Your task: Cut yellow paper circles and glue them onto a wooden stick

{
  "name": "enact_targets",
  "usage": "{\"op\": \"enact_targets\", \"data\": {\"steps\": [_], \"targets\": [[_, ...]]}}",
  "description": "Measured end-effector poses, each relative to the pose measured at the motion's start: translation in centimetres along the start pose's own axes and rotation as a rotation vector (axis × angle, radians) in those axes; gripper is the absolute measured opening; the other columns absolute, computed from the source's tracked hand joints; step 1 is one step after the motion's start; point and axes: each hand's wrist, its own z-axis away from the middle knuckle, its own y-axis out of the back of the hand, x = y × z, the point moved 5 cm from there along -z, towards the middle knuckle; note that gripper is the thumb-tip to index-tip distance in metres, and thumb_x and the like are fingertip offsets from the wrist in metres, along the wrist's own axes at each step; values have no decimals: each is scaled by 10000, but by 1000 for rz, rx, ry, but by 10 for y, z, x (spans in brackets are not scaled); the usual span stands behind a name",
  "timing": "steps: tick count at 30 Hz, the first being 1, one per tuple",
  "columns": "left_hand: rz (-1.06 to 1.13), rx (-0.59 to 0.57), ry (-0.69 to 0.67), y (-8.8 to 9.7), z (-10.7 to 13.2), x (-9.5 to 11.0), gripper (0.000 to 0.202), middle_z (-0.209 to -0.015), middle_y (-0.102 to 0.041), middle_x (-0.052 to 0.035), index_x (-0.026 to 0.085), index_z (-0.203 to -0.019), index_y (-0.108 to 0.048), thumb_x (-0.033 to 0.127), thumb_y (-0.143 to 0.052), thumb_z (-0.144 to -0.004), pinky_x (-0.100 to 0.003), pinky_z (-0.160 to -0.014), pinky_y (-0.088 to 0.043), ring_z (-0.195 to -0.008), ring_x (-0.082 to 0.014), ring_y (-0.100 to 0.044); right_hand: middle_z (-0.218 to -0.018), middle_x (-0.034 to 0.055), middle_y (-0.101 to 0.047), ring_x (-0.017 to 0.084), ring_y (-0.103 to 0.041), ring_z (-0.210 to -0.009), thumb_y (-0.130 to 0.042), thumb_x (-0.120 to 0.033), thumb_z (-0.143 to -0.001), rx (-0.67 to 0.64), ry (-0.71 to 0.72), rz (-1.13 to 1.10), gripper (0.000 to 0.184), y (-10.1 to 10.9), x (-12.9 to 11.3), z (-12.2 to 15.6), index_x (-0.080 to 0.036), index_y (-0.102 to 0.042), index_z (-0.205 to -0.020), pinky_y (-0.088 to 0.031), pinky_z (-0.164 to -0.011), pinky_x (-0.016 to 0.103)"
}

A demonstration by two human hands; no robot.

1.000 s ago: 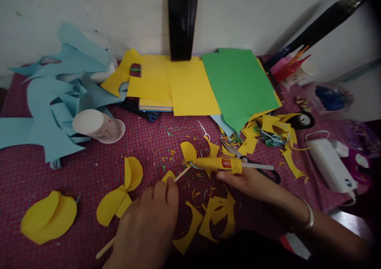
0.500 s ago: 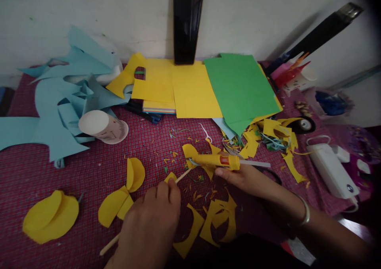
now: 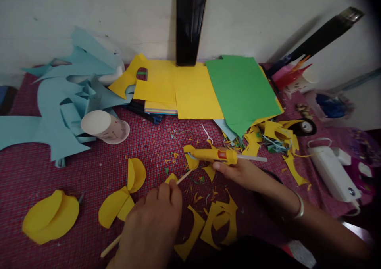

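Note:
My left hand is closed around a thin wooden stick, which pokes out past the fingers at both ends. A folded yellow paper piece is at the stick's far end, and another yellow bit shows beside my fingertips. My right hand grips a yellow hot glue gun with a translucent glue stick sticking out of its back. The nozzle is over the folded paper at the stick's end; whether it touches cannot be made out. Folded yellow paper circles lie to the left.
Yellow offcuts are strewn near my hands. Blue paper scraps and a paper cup are at left. Behind, a phone leans on the wall above yellow and green sheets. A white power bank-like box sits at right.
The glue gun has moved slightly up and left, and more of the yellow paper beneath its nozzle shows. My left hand stays on the stick. The whole view has shifted a little.

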Motion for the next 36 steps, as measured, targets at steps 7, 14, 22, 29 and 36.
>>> {"op": "enact_targets", "data": {"steps": [7,14,22,29,36], "targets": [[-8,17,1,0,-1,0,433,-764,-649,-47,152,-1133,-657,-39,-467,-794,-293,-504,-541,-641,-194,-654,-950,47,-690,223,-642,-871,-488,-458,-897,-24,-27,-52,315,-2,2,-6,-242,-643,-1066,-525,-807,390],[-15,13,-2,-1,0,0,421,-769,-655,-48,162,-1122,-662,-29,-464,-804,-284,-504,-540,-635,-189,-653,-948,56,-681,211,-634,-886,-465,-424,-914,-27,-13,-88,327,-1,-4,-9,-205,-634,-1087,-523,-772,349],[-25,10,-11,-2,0,0,420,-775,-655,-46,164,-1140,-651,-16,-464,-810,-271,-517,-538,-649,-177,-652,-765,26,-626,188,-606,-768,-468,-371,-909,-18,-33,-94,227,0,-9,-10,-204,-612,-961,-514,-692,326],[-17,31,-9,-2,1,-1,417,-766,-651,-37,163,-1131,-653,-15,-473,-801,-277,-506,-534,-624,-177,-649,-924,50,-669,208,-632,-849,-492,-403,-892,5,-24,-23,237,4,-4,-5,-215,-591,-995,-528,-777,363],[-12,18,-7,-4,1,-1,421,-771,-650,-39,159,-1129,-648,-27,-470,-795,-291,-531,-541,-641,-185,-651,-874,52,-674,223,-643,-802,-492,-460,-874,-5,-52,75,279,7,-5,-9,-218,-611,-947,-541,-753,384]]}}
